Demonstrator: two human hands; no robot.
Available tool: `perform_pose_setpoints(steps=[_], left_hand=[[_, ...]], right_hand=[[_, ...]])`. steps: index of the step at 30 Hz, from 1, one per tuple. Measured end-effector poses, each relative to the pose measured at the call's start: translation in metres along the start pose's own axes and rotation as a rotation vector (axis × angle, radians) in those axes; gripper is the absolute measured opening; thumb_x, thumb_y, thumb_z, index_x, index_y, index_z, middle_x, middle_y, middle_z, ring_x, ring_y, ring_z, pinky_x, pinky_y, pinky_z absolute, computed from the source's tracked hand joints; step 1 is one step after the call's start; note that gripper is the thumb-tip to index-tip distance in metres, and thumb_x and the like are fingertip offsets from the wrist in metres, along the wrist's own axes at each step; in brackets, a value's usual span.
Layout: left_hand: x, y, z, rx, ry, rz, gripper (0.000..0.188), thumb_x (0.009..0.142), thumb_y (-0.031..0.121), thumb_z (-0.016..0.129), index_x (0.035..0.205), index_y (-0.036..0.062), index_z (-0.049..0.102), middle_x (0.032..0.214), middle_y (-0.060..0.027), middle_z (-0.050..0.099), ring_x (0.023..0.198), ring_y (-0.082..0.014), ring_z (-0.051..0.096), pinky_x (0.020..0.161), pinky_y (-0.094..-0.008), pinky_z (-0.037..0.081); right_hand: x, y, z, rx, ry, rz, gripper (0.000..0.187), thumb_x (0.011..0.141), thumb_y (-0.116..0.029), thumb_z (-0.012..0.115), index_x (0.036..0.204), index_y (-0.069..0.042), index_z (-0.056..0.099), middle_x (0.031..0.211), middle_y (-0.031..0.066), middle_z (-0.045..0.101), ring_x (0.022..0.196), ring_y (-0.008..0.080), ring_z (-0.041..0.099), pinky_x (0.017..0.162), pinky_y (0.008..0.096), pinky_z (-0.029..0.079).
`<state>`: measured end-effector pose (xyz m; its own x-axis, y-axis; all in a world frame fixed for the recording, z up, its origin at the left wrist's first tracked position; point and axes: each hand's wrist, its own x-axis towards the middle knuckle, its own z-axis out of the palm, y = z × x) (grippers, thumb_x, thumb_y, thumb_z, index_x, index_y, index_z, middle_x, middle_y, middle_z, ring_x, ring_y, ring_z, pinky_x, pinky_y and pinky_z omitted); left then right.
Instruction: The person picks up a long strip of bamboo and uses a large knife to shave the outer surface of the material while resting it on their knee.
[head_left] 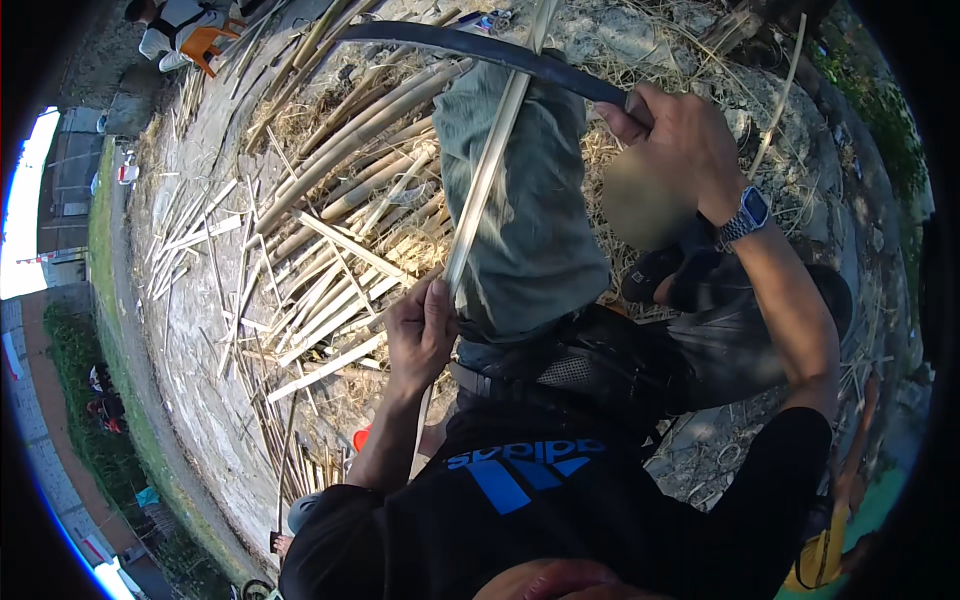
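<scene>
My left hand [420,325] is closed around the lower part of a long, pale bamboo strip [487,170], thumb along it. The strip slants up and away over a grey-green cloth [530,210] draped across my leg. My right hand [690,140] grips one end of a long, dark, curved knife [450,40]; its handle is mostly hidden by the fingers. The blade reaches leftward and crosses the strip near the cloth's far edge. Whether it cuts into the strip cannot be told.
Bamboo poles [350,145] and split bamboo pieces [330,310] lie heaped on the ground to the left, with dry shavings around them. A person [180,25] sits by an orange chair [203,48] at the far left. Rocky ground [800,170] borders my right side.
</scene>
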<state>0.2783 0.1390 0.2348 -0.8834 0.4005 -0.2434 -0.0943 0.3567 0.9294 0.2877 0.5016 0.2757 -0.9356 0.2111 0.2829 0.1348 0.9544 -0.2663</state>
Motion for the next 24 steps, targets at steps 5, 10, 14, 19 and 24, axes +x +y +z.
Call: perform_pose_setpoints(steps=[5,10,14,19,24], left_hand=[[-0.004,-0.014,0.003,0.162,0.011,0.039,0.054,0.110,0.037,0.045,0.068,0.0043,0.053,0.053,0.0013,0.047,0.048,-0.0079,0.046,0.046,-0.0272,0.034],[-0.027,-0.027,-0.021,0.165,0.015,0.052,0.053,0.110,0.036,0.047,0.069,0.0032,0.055,0.053,0.0015,0.049,0.048,-0.0069,0.046,0.045,-0.0269,0.035],[-0.027,-0.038,-0.032,0.249,0.059,0.057,0.052,0.109,0.035,0.049,0.068,0.0033,0.055,0.052,0.0014,0.049,0.047,-0.0066,0.045,0.044,-0.0268,0.033],[-0.024,-0.038,-0.036,0.206,0.056,0.096,0.051,0.109,0.035,0.050,0.070,0.0032,0.056,0.054,0.0017,0.049,0.048,-0.0058,0.045,0.045,-0.0260,0.033],[0.010,-0.028,-0.046,0.343,0.115,0.256,0.043,0.107,0.032,0.054,0.077,0.0021,0.059,0.053,-0.0005,0.049,0.047,-0.0076,0.046,0.044,-0.0281,0.035]], right_hand=[[-0.020,-0.025,0.019,0.034,0.017,-0.204,0.054,0.096,-0.060,0.060,0.075,-0.010,0.065,0.051,0.0049,0.060,0.045,0.0254,0.062,0.042,0.0374,0.048],[0.031,0.086,0.002,-0.112,0.105,0.181,0.068,0.099,-0.065,0.050,0.071,-0.005,0.063,0.050,0.0108,0.056,0.047,0.0276,0.061,0.047,0.0417,0.047],[0.027,0.130,0.005,-0.026,0.197,0.322,0.075,0.101,-0.064,0.047,0.062,-0.001,0.060,0.049,0.0129,0.053,0.046,0.0283,0.058,0.049,0.0417,0.043],[0.007,0.123,-0.014,0.194,0.245,0.354,0.077,0.099,-0.067,0.049,0.062,-0.001,0.057,0.048,0.0080,0.047,0.047,0.0208,0.051,0.051,0.0373,0.038],[-0.004,0.096,-0.033,0.553,0.214,0.408,0.067,0.098,-0.066,0.053,0.061,-0.010,0.054,0.052,-0.0039,0.041,0.045,0.0077,0.040,0.047,0.0318,0.031]])
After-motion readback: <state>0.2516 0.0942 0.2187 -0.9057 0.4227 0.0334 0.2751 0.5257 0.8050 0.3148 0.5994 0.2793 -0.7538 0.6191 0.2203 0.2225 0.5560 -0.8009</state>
